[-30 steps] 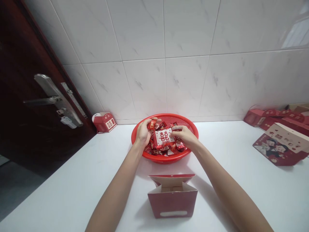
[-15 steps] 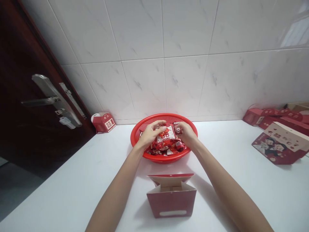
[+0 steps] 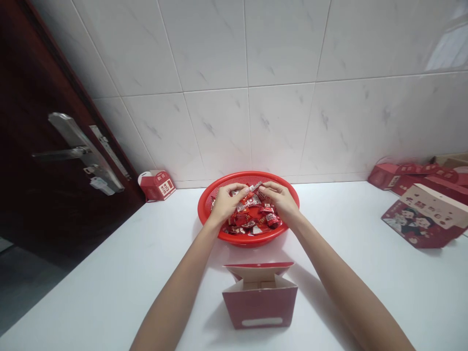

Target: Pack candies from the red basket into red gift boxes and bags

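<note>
A red oval basket (image 3: 252,240) with a mesh wall stands against the tiled wall and holds several red and white wrapped candies (image 3: 252,212). Over its left half, my left hand (image 3: 227,201) is closed, thumb and fingers pinched on a small wrapped candy (image 3: 255,186). My right hand (image 3: 281,201) reaches in from the right, its fingertips closed at the other end of that same candy. Nearer to me stands a dark red paper box (image 3: 260,307), its top flaps apart and its inside partly visible.
A small red gift box (image 3: 157,185) sits at the back left beside a dark door (image 3: 32,146) with a metal handle. At the right are a printed box with cartoon figures (image 3: 420,222) and a pile of red boxes (image 3: 391,175).
The larger white and red packet between my hands now lies lower among the candies. Both hands have come together on a small candy, held a little higher.
</note>
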The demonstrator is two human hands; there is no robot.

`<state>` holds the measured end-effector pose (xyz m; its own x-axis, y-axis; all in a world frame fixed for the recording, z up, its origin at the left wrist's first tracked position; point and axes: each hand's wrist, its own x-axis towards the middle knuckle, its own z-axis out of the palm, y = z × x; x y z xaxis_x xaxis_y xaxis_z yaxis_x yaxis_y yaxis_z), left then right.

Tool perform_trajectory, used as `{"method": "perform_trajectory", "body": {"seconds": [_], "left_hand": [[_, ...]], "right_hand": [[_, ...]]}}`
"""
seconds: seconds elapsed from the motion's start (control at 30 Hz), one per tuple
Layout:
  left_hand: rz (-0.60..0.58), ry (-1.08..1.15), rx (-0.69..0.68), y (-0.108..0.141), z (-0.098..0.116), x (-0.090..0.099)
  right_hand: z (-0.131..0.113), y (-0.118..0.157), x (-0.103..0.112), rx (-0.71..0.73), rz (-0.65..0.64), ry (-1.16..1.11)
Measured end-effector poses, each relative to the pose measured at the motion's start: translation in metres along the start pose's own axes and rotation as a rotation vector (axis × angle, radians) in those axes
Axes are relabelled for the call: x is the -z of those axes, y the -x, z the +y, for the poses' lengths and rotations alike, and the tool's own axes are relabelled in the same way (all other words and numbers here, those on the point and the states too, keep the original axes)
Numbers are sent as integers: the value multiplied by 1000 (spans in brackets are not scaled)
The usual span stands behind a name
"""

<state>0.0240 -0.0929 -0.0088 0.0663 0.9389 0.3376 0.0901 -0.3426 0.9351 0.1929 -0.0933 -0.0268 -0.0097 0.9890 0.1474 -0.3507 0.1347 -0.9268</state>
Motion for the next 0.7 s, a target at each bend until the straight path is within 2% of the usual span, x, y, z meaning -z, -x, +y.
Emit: {"method": "perform_trajectory", "body": {"seconds": [0.13, 0.27, 0.33, 0.4, 0.5, 0.6, 0.7], "left_hand": [[-43, -49, -74, 0, -1, 0], [-97, -44, -81, 1, -1, 0], [-111, -46, -87, 1, -1, 0], [-97, -50, -112, 2, -1, 0], [-48, -66, -136, 3, -2, 0], [-13, -82, -136, 3, -4, 0], [-6, -102, -150, 3, -4, 0]], "right_hand": [[-2, 5, -4, -45, -97, 54], [-3, 9, -9, 35, -35, 136], [-4, 10, -9, 31, -6, 139], [-6, 11, -8, -31, -15, 116], [-9, 11, -7, -104, -93, 70], [-10, 12, -6, -114, -182, 51], [-8, 12, -7, -97, -177, 49]]}}
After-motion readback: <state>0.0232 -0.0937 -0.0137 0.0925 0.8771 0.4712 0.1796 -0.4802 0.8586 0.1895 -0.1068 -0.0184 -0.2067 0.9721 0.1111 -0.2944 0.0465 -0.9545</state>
